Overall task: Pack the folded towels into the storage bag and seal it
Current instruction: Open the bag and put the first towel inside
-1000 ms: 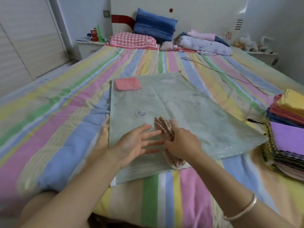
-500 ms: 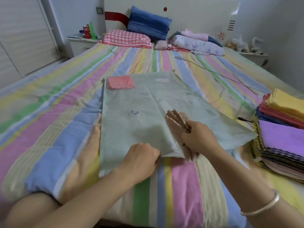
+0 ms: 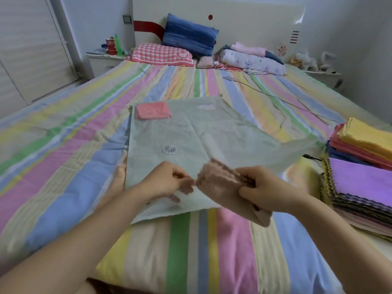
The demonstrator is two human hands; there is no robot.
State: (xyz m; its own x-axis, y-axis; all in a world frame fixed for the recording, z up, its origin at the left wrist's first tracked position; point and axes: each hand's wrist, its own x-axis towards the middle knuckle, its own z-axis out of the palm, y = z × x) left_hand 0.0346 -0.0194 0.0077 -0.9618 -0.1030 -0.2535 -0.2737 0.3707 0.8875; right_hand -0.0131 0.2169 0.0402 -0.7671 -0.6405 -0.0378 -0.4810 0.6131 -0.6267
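Note:
A translucent pale green storage bag point(image 3: 207, 132) lies flat on the striped bed, with a white round valve point(image 3: 170, 149) on top. A pink folded towel point(image 3: 153, 110) shows through the bag at its far left corner. My left hand point(image 3: 169, 181) pinches the bag's near edge and lifts it. My right hand point(image 3: 265, 192) grips a folded dusty-pink towel point(image 3: 220, 179) at the bag's mouth. To the right stands a stack of folded towels point(image 3: 364, 183) with purple and yellow ones on top.
The striped bedspread point(image 3: 63, 158) covers the whole bed. Pillows point(image 3: 186, 39) and a bundle of clothes point(image 3: 252, 58) lie at the headboard. A thin cable point(image 3: 275, 96) runs across the right side. A nightstand point(image 3: 104, 60) with a red can stands at the back left.
My left hand has gone from flat above the bag to pinching and lifting its near edge. My right hand has brought the pink towel to the raised opening.

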